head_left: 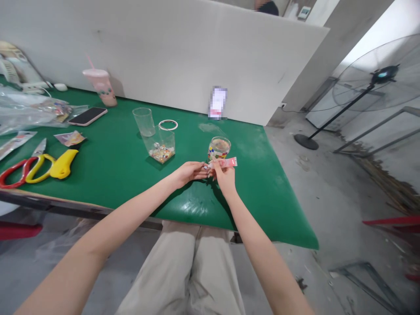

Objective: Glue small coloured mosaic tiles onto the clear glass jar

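Note:
My right hand [225, 177] grips a pink-and-white squeeze tube [229, 162], its narrow end pointing left at my left fingertips. My left hand [190, 173] is closed in a pinch between thumb and fingers; a tiny pale bit shows there, too small to name. Just behind both hands stands a clear round cup [219, 146] with colourful mosaic pieces around its side; the hands and tube partly cover its lower edge. To the left, an angular clear container [162, 146] holds small coloured pieces at its bottom.
An empty clear cup [144, 122] and a white ring [168, 125] lie behind the container. Scissors [33, 164], a yellow-handled tool [64, 164], a phone [88, 117] and a pink drink cup [101, 87] occupy the left. Another phone [218, 103] leans against the white panel [157, 57].

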A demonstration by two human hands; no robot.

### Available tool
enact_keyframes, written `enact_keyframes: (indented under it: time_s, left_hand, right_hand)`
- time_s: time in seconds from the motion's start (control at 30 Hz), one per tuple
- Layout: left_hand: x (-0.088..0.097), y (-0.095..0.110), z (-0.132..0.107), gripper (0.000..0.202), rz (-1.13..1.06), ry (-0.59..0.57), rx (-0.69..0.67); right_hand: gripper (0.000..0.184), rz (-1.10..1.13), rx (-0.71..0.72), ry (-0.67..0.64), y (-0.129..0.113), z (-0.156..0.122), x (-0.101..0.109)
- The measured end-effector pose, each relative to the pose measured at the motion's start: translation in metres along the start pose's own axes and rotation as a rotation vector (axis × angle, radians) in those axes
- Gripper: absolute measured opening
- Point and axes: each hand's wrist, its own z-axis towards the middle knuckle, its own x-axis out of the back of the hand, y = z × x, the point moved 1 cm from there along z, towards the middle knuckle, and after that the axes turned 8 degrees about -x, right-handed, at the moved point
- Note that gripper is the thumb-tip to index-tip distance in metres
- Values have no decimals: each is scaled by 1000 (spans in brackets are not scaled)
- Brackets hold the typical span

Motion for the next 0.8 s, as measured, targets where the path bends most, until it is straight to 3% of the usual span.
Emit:
enact_keyframes:
  time_s: [0.37,0.8]
  left_hand:
    - [0,-2,-1,12,-33,19,24]
    - [2,-6,2,17,-38,-13,49]
  right_hand:
    - [36,37,-74,-7,2,6,2]
    - [30,-75,-90,-55,6,9,8]
